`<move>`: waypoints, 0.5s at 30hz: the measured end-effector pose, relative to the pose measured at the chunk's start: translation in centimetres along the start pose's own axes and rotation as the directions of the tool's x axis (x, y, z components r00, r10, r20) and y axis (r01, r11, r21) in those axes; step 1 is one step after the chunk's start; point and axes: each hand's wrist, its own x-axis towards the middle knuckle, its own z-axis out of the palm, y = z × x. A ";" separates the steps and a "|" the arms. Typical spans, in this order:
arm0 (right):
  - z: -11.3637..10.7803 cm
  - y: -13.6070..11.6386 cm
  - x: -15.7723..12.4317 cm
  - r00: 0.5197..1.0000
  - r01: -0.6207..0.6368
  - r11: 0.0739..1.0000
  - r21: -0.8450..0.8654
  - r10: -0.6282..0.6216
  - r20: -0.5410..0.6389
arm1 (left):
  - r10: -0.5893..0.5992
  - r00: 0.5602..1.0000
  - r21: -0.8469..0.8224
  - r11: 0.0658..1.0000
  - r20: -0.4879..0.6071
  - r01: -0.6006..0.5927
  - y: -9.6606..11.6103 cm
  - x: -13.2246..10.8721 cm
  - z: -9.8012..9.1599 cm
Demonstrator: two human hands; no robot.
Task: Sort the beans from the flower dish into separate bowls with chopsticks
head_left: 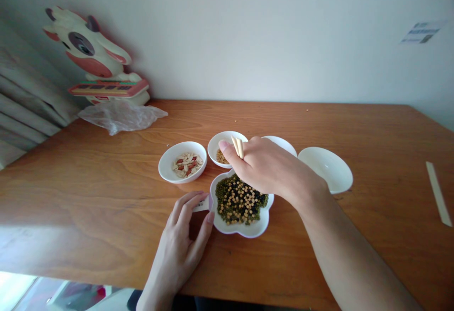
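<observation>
A white scalloped dish with a lilac rim (260,228) holds green and black beans mixed with pale yellow ones. My left hand (182,237) grips its left edge, thumb and fingers at the rim beside a small white label (201,204). My right hand (264,164) is closed around a pair of light wooden chopsticks (238,146), whose upper ends show above the fist. Their tips are hidden behind the hand. Right under that hand are the dish and a white bowl (232,136) with yellow beans, partly covered by the thumb.
Left of these stands a bowl (163,167) of pale seeds and red-brown pieces. Two more white bowls (280,142) (329,167) are on the right, partly behind my arm. A cow toy keyboard (106,65), a clear plastic bag (122,115) and a pale strip (439,193) lie farther out.
</observation>
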 end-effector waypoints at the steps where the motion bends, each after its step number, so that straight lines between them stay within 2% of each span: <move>1: 0.0 0.0 0.0 1.000 0.005 1.000 -0.003 -0.005 0.004 | 0.000 1.000 0.002 1.000 -0.001 0.000 0.0 0.0 0.0; 8: 0.1 0.3 -0.1 0.998 0.063 0.998 -0.018 -0.063 0.002 | -0.007 1.000 0.004 1.000 -0.004 0.007 0.0 0.0 0.1; 15: 0.3 0.4 0.0 0.999 0.037 0.998 -0.049 -0.036 0.022 | -0.003 1.000 0.009 1.000 -0.001 0.003 0.1 0.0 0.0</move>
